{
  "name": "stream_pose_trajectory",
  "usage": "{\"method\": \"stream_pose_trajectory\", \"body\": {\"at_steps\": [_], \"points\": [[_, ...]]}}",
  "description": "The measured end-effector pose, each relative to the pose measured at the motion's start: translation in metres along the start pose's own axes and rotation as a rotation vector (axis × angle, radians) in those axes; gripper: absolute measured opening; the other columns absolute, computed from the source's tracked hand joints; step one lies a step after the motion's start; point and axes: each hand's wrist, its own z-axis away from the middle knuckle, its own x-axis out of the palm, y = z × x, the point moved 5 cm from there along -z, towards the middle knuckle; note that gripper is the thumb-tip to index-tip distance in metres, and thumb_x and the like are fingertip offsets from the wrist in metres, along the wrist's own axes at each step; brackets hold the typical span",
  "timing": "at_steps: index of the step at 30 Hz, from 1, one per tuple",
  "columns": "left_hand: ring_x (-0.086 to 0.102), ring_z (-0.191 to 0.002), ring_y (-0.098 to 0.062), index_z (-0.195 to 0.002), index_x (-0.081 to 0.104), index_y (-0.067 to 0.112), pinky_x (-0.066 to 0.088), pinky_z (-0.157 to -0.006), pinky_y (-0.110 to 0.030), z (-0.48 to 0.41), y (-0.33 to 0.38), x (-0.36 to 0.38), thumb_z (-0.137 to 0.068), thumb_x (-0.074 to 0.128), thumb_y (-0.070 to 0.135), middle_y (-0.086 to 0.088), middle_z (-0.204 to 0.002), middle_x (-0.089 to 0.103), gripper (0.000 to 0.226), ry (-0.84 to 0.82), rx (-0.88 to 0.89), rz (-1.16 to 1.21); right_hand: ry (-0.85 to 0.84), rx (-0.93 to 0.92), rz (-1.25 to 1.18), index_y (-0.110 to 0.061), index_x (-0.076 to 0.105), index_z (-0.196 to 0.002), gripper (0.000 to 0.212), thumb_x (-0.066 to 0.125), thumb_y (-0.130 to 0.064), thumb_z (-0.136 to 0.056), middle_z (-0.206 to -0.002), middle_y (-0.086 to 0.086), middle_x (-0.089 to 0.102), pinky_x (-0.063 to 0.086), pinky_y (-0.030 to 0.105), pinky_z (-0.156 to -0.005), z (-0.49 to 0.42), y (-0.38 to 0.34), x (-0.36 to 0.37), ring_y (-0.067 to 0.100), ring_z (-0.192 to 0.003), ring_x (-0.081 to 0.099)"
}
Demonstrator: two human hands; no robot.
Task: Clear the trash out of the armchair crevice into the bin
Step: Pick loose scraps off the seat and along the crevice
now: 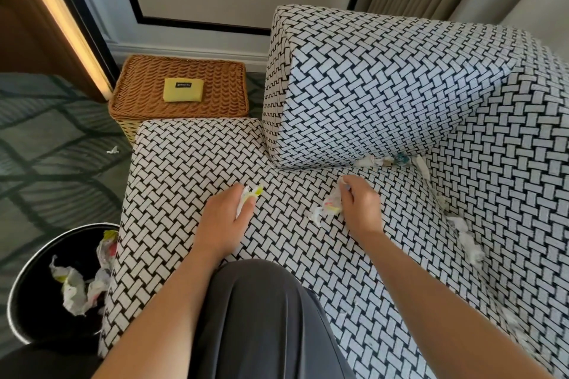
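Two hands gathering crumpled litter on the armchair seat, with the bin standing at the lower left.

The left hand [228, 218] is gripping a white-and-yellow wrapper [251, 194], and the right hand [360, 206] is pinching a crumpled paper [328, 209] against the seat of the armchair [191, 157]. The hands are working apart, each closed on its own piece. More scraps [381, 160] are sitting wedged in the back crevice, and other pieces [465, 237] are lying along the side crevice. The bin [30, 295] is standing on the carpet beside the seat, part-filled with paper. The crumpled paper is trailing a loose end, so a light pinch is likely risking a torn or dropped bit. Carrying it over the seat edge could be scattering pieces onto the carpet, where one stray scrap [113, 150] is lying.
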Motion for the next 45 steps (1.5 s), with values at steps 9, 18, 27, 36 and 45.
{"method": "stream_pose_trajectory", "body": {"at_steps": [9, 18, 27, 36, 45], "points": [[0.029, -0.048, -0.011, -0.065, 0.035, 0.019, 0.029, -0.047, -0.028, -0.003, -0.003, 0.003, -0.097, 0.032, 0.025, 0.005, -0.054, 0.034, 0.034, 0.006, 0.004, 0.001, 0.051, 0.054, -0.12, -0.014, 0.042, -0.074, 0.038, 0.022, -0.039, -0.094, -0.085, 0.001, 0.042, 0.033, 0.02, -0.064, 0.039, -0.02, 0.003, 0.008, -0.07, 0.039], [0.03, -0.049, -0.011, -0.065, 0.036, 0.015, 0.028, -0.048, -0.029, -0.003, -0.005, 0.003, -0.092, 0.023, 0.038, 0.005, -0.053, 0.034, 0.038, 0.016, 0.016, -0.022, -0.316, -0.393, 0.3, -0.024, 0.041, -0.134, 0.057, 0.021, -0.059, -0.094, -0.144, 0.0, 0.04, 0.031, 0.039, -0.107, 0.075, -0.052, 0.033, 0.018, -0.133, 0.033], [0.029, -0.049, -0.01, -0.065, 0.036, 0.014, 0.03, -0.047, -0.032, -0.003, -0.003, 0.002, -0.093, 0.028, 0.032, 0.004, -0.053, 0.035, 0.035, 0.021, 0.003, -0.038, -0.224, -0.356, -0.26, -0.007, 0.065, -0.099, 0.017, 0.056, -0.009, -0.084, -0.109, 0.002, 0.066, 0.046, 0.024, -0.098, 0.078, -0.067, 0.027, 0.01, -0.116, 0.054], [0.03, -0.05, -0.011, -0.074, 0.046, 0.004, 0.028, -0.047, -0.029, 0.001, -0.004, 0.0, -0.097, 0.038, 0.019, 0.0, -0.056, 0.038, 0.029, 0.002, -0.101, 0.117, -0.146, 0.151, -0.399, -0.007, 0.066, -0.083, 0.034, 0.04, 0.015, -0.084, -0.078, -0.008, 0.058, 0.045, 0.011, -0.061, 0.07, -0.052, 0.019, 0.0, -0.07, 0.056], [0.037, -0.044, -0.014, -0.054, 0.042, 0.017, 0.032, -0.049, -0.028, 0.028, -0.012, -0.034, -0.099, 0.037, 0.029, 0.001, -0.047, 0.04, 0.046, 0.107, -0.393, 0.284, -0.383, 0.276, -0.407, -0.015, 0.032, -0.052, 0.045, 0.049, -0.023, -0.093, -0.046, -0.004, 0.028, 0.024, 0.023, -0.043, 0.044, -0.084, 0.034, 0.007, -0.04, 0.021]]}}
